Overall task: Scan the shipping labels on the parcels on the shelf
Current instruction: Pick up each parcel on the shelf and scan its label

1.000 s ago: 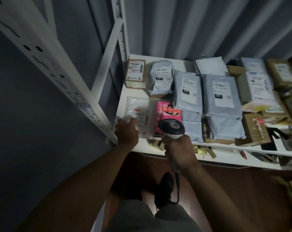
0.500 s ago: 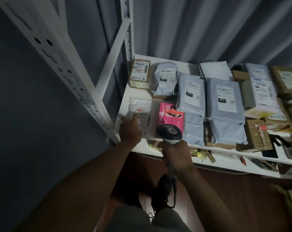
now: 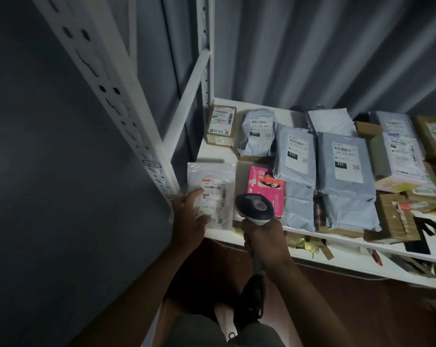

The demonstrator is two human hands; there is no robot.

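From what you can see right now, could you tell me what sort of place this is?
Probably a parcel depot or stockroom: a white metal shelf packed with labelled grey mailer bags and cardboard boxes, and a handheld barcode scanner in the right hand.

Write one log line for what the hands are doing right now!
left hand: rests on clear bag parcel | right hand: grips scanner | scanner: over shelf front, beside pink box

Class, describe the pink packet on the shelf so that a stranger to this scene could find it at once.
Start at the white shelf and go to its front left end. The pink packet lies flat there, between a clear plastic parcel and the grey mailer bags. It is the only bright pink item, and shows no white shipping label.
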